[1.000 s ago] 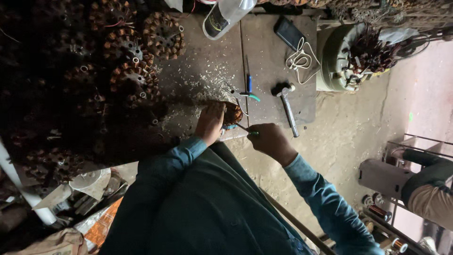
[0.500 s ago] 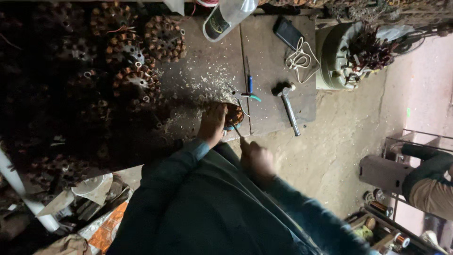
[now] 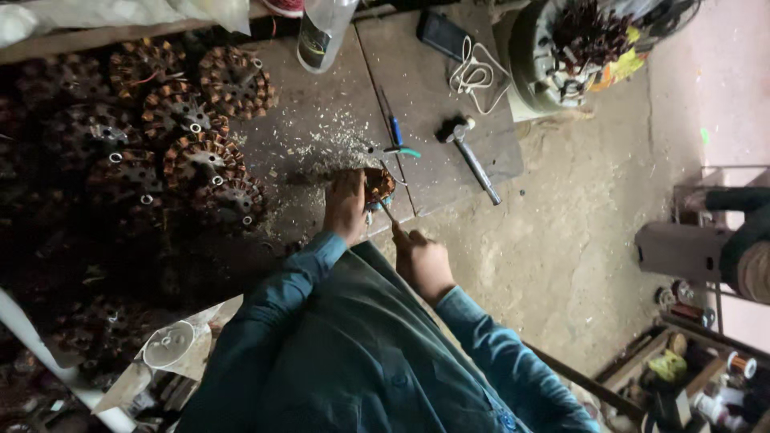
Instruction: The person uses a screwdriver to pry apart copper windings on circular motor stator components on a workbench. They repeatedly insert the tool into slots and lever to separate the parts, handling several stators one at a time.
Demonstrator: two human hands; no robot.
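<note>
Hammer (image 3: 469, 152), plastic bottle (image 3: 322, 30), white cord (image 3: 473, 76).

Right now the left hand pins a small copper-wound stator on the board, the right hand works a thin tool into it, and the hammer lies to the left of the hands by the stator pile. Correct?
Not quite. In the head view the hammer lies right of the hands, not left by the stator pile. The left hand does pin the stator; the right hand works the thin tool.

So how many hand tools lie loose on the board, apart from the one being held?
2: a hammer right of centre, and a blue-handled screwdriver just left of it. Others may hide under the scattered shavings.
</note>
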